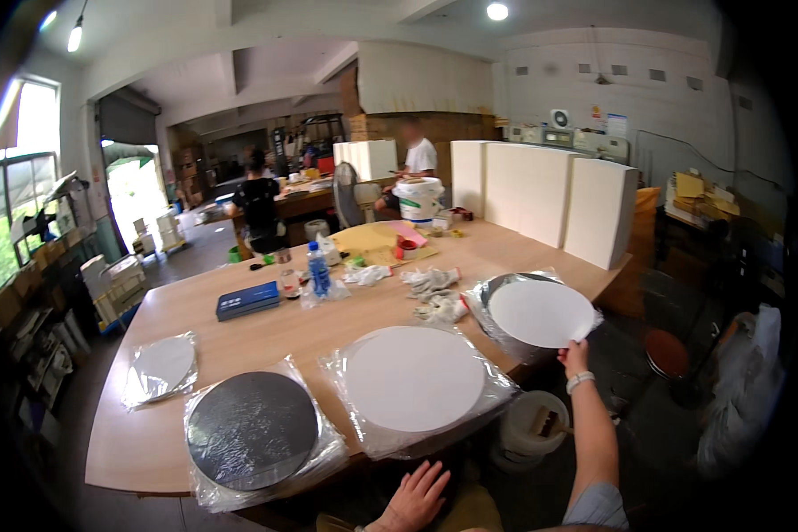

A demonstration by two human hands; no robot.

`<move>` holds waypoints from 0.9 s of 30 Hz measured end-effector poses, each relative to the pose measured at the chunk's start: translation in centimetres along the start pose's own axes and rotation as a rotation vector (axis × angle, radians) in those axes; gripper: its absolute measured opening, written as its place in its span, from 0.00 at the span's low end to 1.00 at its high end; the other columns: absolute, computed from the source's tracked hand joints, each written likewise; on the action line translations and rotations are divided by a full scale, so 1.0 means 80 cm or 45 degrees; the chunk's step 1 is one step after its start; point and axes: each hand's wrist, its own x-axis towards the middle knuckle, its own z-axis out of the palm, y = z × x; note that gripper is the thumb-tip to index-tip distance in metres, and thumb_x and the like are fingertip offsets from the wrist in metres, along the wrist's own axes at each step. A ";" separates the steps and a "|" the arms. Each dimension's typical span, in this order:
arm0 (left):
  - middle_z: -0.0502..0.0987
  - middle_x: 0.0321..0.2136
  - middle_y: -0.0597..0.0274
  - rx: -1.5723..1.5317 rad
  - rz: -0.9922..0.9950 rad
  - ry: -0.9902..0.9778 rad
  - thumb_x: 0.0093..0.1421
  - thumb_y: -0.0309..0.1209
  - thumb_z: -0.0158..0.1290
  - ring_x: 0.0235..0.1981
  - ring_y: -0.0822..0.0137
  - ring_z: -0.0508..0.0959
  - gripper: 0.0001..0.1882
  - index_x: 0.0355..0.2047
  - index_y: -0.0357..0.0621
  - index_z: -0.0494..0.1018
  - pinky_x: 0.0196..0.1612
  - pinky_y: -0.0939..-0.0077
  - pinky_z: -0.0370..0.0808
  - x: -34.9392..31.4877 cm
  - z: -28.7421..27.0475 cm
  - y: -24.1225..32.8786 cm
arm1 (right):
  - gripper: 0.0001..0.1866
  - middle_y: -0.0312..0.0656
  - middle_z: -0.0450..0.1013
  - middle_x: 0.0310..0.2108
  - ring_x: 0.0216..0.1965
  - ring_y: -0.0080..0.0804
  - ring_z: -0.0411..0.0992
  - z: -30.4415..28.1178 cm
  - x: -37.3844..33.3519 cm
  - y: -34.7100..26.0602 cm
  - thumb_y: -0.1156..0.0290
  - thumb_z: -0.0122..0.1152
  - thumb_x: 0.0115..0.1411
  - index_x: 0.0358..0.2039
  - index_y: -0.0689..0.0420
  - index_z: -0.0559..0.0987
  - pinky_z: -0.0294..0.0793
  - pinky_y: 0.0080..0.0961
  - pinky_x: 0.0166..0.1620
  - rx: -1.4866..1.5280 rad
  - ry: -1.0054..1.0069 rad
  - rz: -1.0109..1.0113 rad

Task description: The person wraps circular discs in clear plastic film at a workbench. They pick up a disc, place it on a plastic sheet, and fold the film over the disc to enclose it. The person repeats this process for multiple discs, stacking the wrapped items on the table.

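Observation:
My right hand (575,356) reaches to the table's right side and pinches the near edge of a white round disc (543,313). Beneath that disc lies a dark round piece in clear plastic wrap (492,301), mostly covered by it. My left hand (419,495) is empty, fingers apart, low in front of the table edge. Nearest to it is a large white disc (414,379) resting on clear plastic. Left of that, a dark grey disc (253,430) sits in a clear plastic bag. A smaller white disc in plastic (163,362) lies at the far left.
A blue box (247,301), a blue-capped bottle (318,270) and white gloves (431,284) lie mid-table. White blocks (530,191) stand at the back right. A white bucket (530,426) holding a brush stands below the table edge. Two people work farther back.

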 end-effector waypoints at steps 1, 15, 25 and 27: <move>0.67 0.55 0.48 -0.150 -0.016 0.163 0.62 0.41 0.45 0.57 0.54 0.68 0.22 0.52 0.42 0.69 0.52 0.59 0.70 -0.025 0.002 -0.004 | 0.07 0.38 0.69 0.21 0.16 0.23 0.68 0.011 -0.003 -0.004 0.72 0.42 0.62 0.39 0.57 0.67 0.69 0.19 0.15 -0.017 -0.005 0.021; 0.72 0.45 0.53 0.456 -0.864 0.174 0.54 0.31 0.57 0.47 0.51 0.70 0.16 0.43 0.42 0.72 0.50 0.60 0.69 -0.138 -0.229 -0.139 | 0.13 0.31 0.62 0.24 0.20 0.13 0.57 0.068 -0.271 -0.077 0.64 0.45 0.67 0.48 0.56 0.67 0.57 0.12 0.21 0.242 -0.593 -0.392; 0.73 0.35 0.55 0.400 -0.903 -0.281 0.57 0.34 0.54 0.41 0.53 0.72 0.09 0.35 0.43 0.72 0.45 0.63 0.70 -0.143 -0.239 -0.181 | 0.13 0.48 0.75 0.40 0.43 0.41 0.73 0.364 -0.534 -0.059 0.75 0.53 0.59 0.45 0.63 0.74 0.71 0.33 0.48 -0.268 -2.142 -1.012; 0.73 0.35 0.56 0.461 -0.882 -0.220 0.57 0.34 0.53 0.40 0.54 0.72 0.10 0.35 0.42 0.71 0.43 0.63 0.70 -0.152 -0.232 -0.186 | 0.14 0.47 0.74 0.43 0.45 0.42 0.71 0.424 -0.553 -0.011 0.74 0.54 0.58 0.46 0.60 0.76 0.69 0.35 0.51 -0.304 -2.221 -1.211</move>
